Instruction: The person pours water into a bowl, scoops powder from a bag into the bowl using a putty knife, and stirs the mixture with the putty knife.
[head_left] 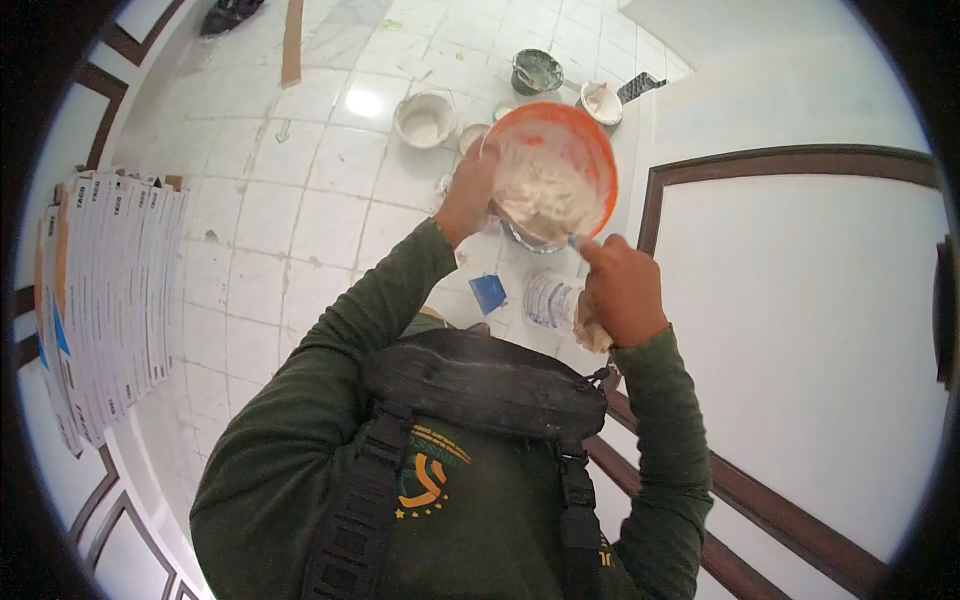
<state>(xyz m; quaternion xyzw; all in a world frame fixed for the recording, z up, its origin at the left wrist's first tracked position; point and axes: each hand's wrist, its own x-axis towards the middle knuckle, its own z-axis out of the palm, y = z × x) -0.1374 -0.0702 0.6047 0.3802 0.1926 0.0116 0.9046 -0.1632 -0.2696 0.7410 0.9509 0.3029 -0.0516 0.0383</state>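
Note:
An orange bucket (pixel 612 165), smeared inside with pale, creamy paste (pixel 545 190), is tilted so that its mouth faces me. My left hand (pixel 468 195) is closed on its left rim. At the lower right of the rim, my right hand (pixel 622 290) is wrapped around a blue-handled tool (pixel 575 242); its working end is hidden in or behind the paste. Below the orange bucket shows the edge of another container (pixel 535 243). A crumpled printed bag (pixel 550 303) lies beneath my right hand, and a blue flat piece (pixel 488 293) is on the floor to its left.
Beyond the bucket stand a white pail (pixel 425 120), a dark bucket (pixel 537 73) and a small paste-smeared tub (pixel 601 103). Long boxes (pixel 120 300) are stacked at the left wall. A brown strip (pixel 292 45) lies on the tiles (pixel 260 250). A white, brown-trimmed panel (pixel 800 300) is close on my right.

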